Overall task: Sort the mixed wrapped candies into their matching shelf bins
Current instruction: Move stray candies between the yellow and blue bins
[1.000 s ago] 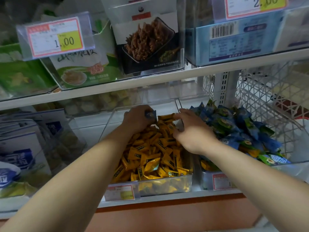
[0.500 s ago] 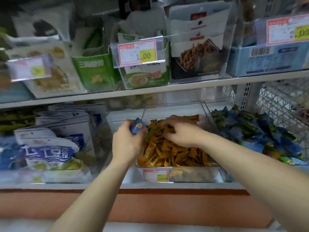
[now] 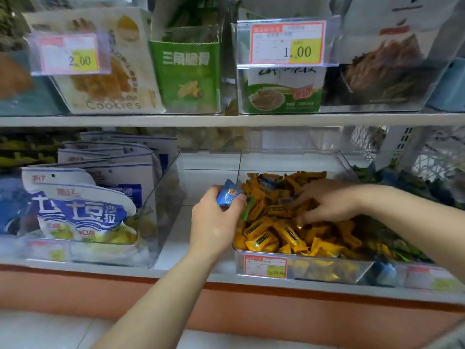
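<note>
Head view: a clear bin (image 3: 239, 170) on the lower shelf (image 3: 173, 238) is found heaped with yellow wrapped candies (image 3: 271, 238), and at least one stray blue piece (image 3: 266, 183) is noted near the back of the pile. A blue wrapped candy (image 3: 229, 195) is held at the bin's left edge by the left hand (image 3: 214, 222), pinched between curled fingers and thumb. A green wrapper (image 3: 247, 210) is seen just below it, though whether it is also gripped cannot be determined. The right hand (image 3: 327, 205) is laid over the middle of the pile, fingers spread and bent down onto the candies. Motion blur prevents any finding on whether a piece is pinched. A mass of blue and green candies (image 3: 412, 182) is observed to the right, judged to be the matching bin. The candies are assessed as light and small, with slick, crinkly film wrappers liable to slip. A pinch across the firm middle of a piece is recommended over a hold on the twisted ends. Loose neighbours may be dragged along when one is lifted.
</note>
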`<action>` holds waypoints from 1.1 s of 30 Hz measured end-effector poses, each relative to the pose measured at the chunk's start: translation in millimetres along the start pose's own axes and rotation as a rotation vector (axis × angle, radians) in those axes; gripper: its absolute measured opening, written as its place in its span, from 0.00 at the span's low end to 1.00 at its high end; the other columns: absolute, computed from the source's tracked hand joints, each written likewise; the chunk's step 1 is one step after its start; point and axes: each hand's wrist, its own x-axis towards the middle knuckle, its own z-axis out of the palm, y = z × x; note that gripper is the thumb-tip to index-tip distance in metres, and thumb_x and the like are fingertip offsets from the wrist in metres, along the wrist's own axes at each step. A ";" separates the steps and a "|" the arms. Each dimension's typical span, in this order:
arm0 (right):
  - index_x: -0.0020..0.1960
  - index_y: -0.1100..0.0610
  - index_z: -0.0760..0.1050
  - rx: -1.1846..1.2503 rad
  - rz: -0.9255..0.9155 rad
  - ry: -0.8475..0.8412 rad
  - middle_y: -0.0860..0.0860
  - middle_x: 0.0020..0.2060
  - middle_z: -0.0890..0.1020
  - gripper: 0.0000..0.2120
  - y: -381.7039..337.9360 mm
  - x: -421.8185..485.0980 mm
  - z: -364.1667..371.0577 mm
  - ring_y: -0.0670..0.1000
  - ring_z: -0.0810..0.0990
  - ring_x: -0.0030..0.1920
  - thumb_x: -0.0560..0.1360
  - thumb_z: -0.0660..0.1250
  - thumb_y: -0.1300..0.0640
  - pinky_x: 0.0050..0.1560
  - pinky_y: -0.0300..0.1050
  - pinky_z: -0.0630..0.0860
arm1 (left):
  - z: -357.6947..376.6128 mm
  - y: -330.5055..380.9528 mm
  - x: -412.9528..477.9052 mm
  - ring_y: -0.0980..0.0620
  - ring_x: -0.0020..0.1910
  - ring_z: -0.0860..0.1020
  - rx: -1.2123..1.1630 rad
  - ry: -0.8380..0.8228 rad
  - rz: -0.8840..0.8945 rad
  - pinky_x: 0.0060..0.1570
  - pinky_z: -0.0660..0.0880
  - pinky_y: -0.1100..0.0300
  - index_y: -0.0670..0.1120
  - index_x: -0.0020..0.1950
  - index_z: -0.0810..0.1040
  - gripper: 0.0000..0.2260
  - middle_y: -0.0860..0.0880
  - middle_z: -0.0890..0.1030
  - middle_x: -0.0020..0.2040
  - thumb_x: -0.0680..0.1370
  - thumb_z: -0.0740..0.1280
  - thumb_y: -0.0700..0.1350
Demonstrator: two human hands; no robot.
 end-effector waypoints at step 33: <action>0.55 0.52 0.74 1.626 -0.089 0.638 0.55 0.49 0.85 0.21 -60.9 -45.0 2.7 0.56 0.86 0.48 0.66 0.76 0.51 0.45 0.52 0.83 | 10.5 57.1 -15.0 0.56 0.47 0.83 -0.405 -0.188 0.023 0.46 0.80 0.62 0.48 0.56 0.81 0.11 0.51 0.85 0.47 0.75 0.74 0.48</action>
